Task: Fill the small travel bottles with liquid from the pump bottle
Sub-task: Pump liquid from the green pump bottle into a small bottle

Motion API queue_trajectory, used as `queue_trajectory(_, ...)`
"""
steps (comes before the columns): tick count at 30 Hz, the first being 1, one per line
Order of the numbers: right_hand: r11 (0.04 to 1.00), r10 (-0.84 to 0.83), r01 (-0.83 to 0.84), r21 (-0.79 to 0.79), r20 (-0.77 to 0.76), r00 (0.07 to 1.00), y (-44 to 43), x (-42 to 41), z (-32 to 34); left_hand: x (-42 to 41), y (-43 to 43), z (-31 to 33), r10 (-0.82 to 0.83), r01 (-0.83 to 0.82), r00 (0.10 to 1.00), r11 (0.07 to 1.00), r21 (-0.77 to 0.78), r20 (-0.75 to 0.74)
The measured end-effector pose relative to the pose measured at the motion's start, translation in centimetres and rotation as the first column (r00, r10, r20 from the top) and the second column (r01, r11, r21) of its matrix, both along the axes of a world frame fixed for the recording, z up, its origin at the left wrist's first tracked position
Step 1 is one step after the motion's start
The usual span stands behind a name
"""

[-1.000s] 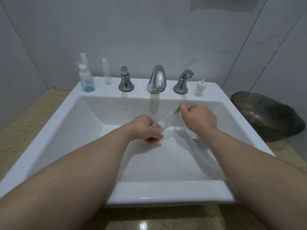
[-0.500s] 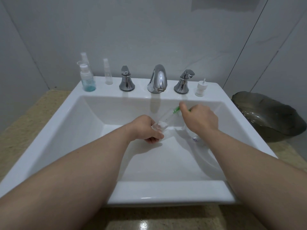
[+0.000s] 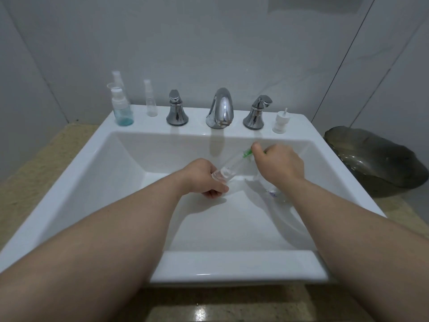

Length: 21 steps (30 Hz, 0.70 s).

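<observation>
The small clear travel bottle (image 3: 226, 169) is tilted over the middle of the white sink (image 3: 232, 266), with the left hand (image 3: 204, 177) curled round its near end and the right hand (image 3: 278, 166) pinching a green bit (image 3: 247, 153) at its far end. Under the right wrist there's another clear container (image 3: 271, 192) with a purple mark, lying in the basin and hard to make out. Up on the back ledge, a spray bottle with blue liquid (image 3: 121, 108) and a slim clear bottle (image 3: 150, 98) stand left of the faucet (image 3: 220, 108), with a white pump top (image 3: 281, 122) off to the right.

A clear travel bottle (image 3: 229, 167) is held tilted; blue-tinted bottle (image 3: 122, 111) stands upright.
</observation>
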State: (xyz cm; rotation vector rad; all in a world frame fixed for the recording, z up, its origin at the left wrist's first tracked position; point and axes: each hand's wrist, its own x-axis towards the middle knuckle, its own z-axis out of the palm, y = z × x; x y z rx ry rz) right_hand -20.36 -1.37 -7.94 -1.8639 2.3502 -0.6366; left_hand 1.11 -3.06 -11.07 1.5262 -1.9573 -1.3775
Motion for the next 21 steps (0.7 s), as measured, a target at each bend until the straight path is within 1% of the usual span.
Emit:
queue_trajectory(7,1.0,0.016,-0.017,-0.003,-0.015,1.0,0.05,-0.01,-0.03,0.09,-0.1,-0.08,0.002,-0.002,1.0,1.0,-0.004,0.014)
queue_trajectory(14,1.0,0.001,-0.001,0.001,0.007,1.0,0.1,-0.04,0.0,-0.08,0.12,0.21,0.0,0.0,1.0,1.0,0.001,0.009)
queue_trajectory(21,1.0,-0.021,0.021,0.001,-0.027,0.999,0.01,-0.03,-0.15,-0.05,0.21,0.25,0.013,-0.013,1.0,1.0,0.001,0.007)
